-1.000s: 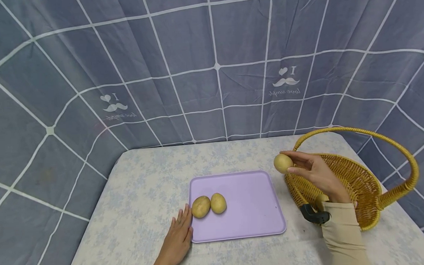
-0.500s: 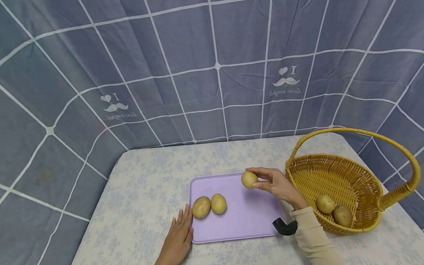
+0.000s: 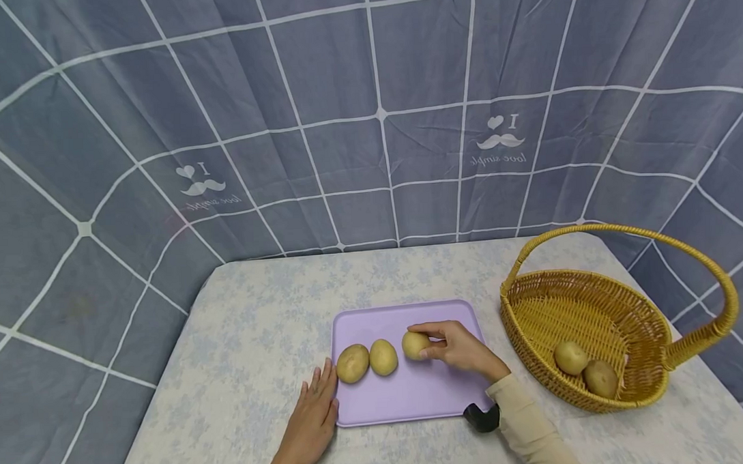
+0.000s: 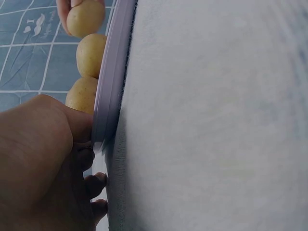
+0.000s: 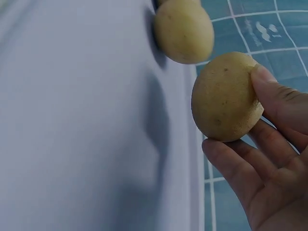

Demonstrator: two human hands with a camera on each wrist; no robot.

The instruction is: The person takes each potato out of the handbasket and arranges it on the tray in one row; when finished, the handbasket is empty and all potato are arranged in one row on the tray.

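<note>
My right hand [image 3: 458, 348] pinches a potato [image 3: 415, 345] between thumb and fingers, over the purple tray [image 3: 414, 401]. In the right wrist view this potato [image 5: 226, 98] appears just above the tray surface, its shadow apart from it. Two potatoes, one larger [image 3: 353, 363] and one smaller [image 3: 383, 357], lie side by side on the tray's left half, left of the held one. My left hand [image 3: 310, 418] rests at the tray's left edge with fingers extended; the left wrist view shows the thumb against the tray rim [image 4: 108, 106].
A yellow wicker basket [image 3: 529, 342] with a tall handle stands right of the tray, with two potatoes [image 3: 570, 357] inside. A black wrist device [image 3: 482, 418] sits at my right sleeve, over the tray's front right corner. A grey-blue checked cloth [image 3: 330, 90] hangs behind the table.
My right hand has carried the potato left from above the basket's edge, then lowered it beside the two potatoes on the tray. My left hand has stayed in place.
</note>
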